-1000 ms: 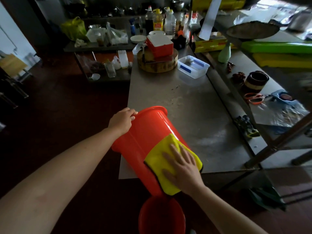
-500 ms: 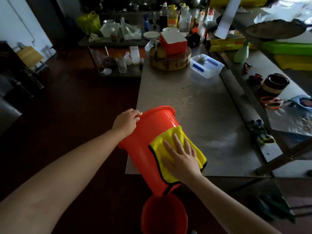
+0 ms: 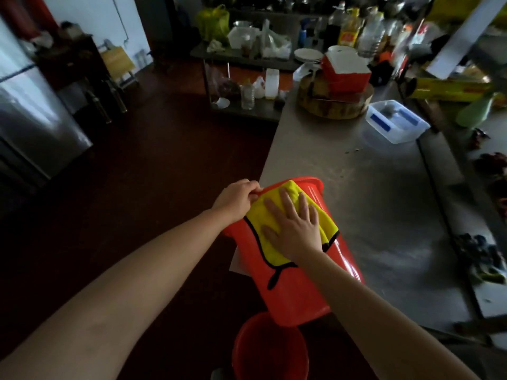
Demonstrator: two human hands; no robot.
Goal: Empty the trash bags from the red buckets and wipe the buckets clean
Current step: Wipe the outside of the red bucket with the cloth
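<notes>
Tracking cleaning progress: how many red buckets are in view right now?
2. The tilted red bucket leans on the steel table edge, under the yellow cloth; the second red bucket stands below it. Others may be hidden.

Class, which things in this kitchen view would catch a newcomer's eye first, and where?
A tilted red bucket at the steel table's near edge, the right hand pressing a yellow cloth flat against its side, the left hand gripping its rim. A second red bucket stands below it.
</notes>
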